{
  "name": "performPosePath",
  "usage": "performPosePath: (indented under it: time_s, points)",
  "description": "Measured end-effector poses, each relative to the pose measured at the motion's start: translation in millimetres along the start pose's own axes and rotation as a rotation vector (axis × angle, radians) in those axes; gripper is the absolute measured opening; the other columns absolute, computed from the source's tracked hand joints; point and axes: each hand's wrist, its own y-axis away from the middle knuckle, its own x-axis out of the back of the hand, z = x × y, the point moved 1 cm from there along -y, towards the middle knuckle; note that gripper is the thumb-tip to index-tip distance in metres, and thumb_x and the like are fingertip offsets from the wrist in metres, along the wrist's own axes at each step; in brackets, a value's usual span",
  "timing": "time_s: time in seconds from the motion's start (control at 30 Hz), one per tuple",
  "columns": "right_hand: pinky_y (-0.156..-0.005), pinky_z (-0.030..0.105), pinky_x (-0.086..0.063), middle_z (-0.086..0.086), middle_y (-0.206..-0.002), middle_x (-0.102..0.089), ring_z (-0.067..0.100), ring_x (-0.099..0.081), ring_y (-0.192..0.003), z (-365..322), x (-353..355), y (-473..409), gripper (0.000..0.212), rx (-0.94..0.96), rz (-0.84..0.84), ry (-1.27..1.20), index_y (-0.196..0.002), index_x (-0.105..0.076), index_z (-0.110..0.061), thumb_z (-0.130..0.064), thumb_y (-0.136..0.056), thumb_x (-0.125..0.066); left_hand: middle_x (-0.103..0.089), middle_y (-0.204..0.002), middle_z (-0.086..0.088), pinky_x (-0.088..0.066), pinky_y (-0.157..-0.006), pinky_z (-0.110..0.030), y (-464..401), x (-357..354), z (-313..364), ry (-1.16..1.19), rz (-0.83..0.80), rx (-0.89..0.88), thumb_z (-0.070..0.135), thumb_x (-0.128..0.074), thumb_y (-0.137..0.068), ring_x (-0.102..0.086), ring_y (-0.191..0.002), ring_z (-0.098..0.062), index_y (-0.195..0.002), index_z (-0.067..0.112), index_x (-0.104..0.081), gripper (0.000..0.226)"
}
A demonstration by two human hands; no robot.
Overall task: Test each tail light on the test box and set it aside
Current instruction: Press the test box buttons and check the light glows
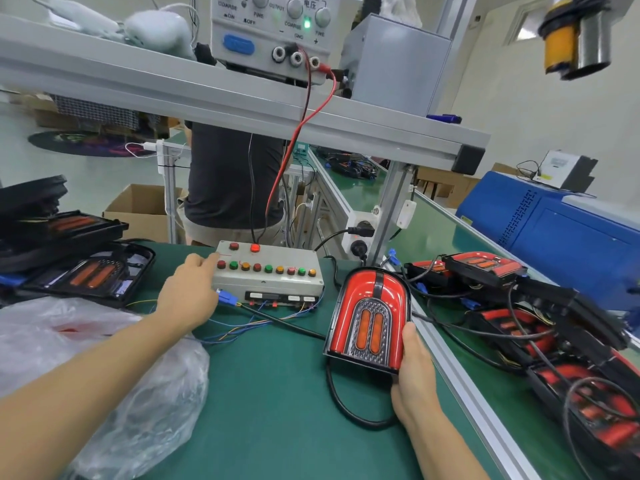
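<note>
A red tail light with two orange strips stands tilted on the green mat, lit face toward me. My right hand grips its lower right corner, thumb on the front. Its black cable loops on the mat below it. The grey test box with rows of red, green and orange buttons sits in the middle; one red button at its top glows. My left hand rests at the box's left end, fingers reaching the leftmost buttons, beside a blue plug in the box's front.
Several red tail lights with tangled cables are piled at right beyond an aluminium rail. More lights in black housings lie at left, with a clear plastic bag near me. A shelf with a power supply hangs overhead. A person stands behind the bench.
</note>
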Motion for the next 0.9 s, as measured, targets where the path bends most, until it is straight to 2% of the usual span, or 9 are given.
performPosePath:
  time_s: [0.1,0.23,0.43,0.6,0.67,0.77,0.9]
  points:
    - [-0.069,0.029,-0.057,0.003,-0.099,-0.076,0.017,-0.073,-0.09,1.7,3.2,-1.1,0.037,0.003,0.008,-0.01,-0.111,-0.066,-0.018,-0.042,-0.103,-0.038,-0.04,-0.129,-0.01,-0.041,-0.089,-0.038,-5.8,-2.7,4.1,-0.184,-0.017,-0.029,0.008,-0.048,-0.089,-0.046,-0.114,-0.03,-0.151,0.019,-0.019,0.069]
    - [-0.069,0.031,-0.054,0.004,-0.097,-0.076,0.016,-0.073,-0.086,0.7,0.0,-1.7,0.038,-0.025,0.02,-0.037,-0.109,-0.067,-0.017,-0.042,-0.103,-0.039,-0.039,-0.128,-0.008,-0.038,-0.092,-0.036,-13.9,-4.2,-0.2,-0.366,0.003,-0.071,0.017,-0.05,-0.09,-0.046,-0.116,-0.027,-0.149,0.021,-0.021,0.066]
    - [-0.067,0.029,-0.055,0.002,-0.093,-0.076,0.015,-0.073,-0.084,0.2,1.1,-2.8,0.037,-0.046,0.024,-0.089,-0.107,-0.068,-0.018,-0.041,-0.103,-0.039,-0.042,-0.126,-0.004,-0.036,-0.092,-0.035,-19.5,-4.4,0.7,-0.469,0.026,-0.117,0.026,-0.051,-0.089,-0.046,-0.116,-0.023,-0.144,0.022,-0.031,0.059]
    - [-0.062,0.029,-0.056,0.0,-0.085,-0.076,0.013,-0.074,-0.076,0.0,1.4,-3.8,0.033,-0.061,0.023,-0.159,-0.101,-0.068,-0.018,-0.037,-0.103,-0.041,-0.044,-0.126,-0.004,-0.033,-0.094,-0.037,-20.9,-1.0,7.8,-0.531,0.033,-0.114,0.023,-0.048,-0.09,-0.043,-0.118,-0.024,-0.141,0.026,-0.038,0.052]
    - [-0.064,0.032,-0.057,0.002,-0.086,-0.076,0.015,-0.074,-0.077,0.0,0.6,-3.0,0.033,-0.064,0.021,-0.143,-0.101,-0.068,-0.017,-0.037,-0.103,-0.042,-0.045,-0.126,-0.004,-0.032,-0.095,-0.037,-22.3,1.3,10.5,-0.548,0.033,-0.099,0.022,-0.046,-0.09,-0.042,-0.119,-0.024,-0.14,0.028,-0.04,0.05]
    - [-0.074,0.037,-0.056,0.004,-0.09,-0.076,0.017,-0.074,-0.081,-0.4,0.6,-1.3,0.033,-0.068,0.025,-0.135,-0.106,-0.067,-0.016,-0.038,-0.102,-0.043,-0.045,-0.127,-0.006,-0.031,-0.097,-0.039,-21.5,0.1,12.0,-0.542,0.029,-0.073,0.021,-0.045,-0.091,-0.041,-0.12,-0.025,-0.141,0.029,-0.04,0.05]
    - [-0.071,0.036,-0.055,0.002,-0.087,-0.076,0.016,-0.074,-0.078,-2.3,-1.8,-0.1,0.032,-0.061,0.021,-0.134,-0.106,-0.066,-0.017,-0.038,-0.102,-0.042,-0.044,-0.129,-0.006,-0.031,-0.099,-0.041,-19.3,-3.6,7.3,-0.493,0.03,-0.037,0.019,-0.045,-0.091,-0.039,-0.121,-0.026,-0.145,0.031,-0.033,0.056]
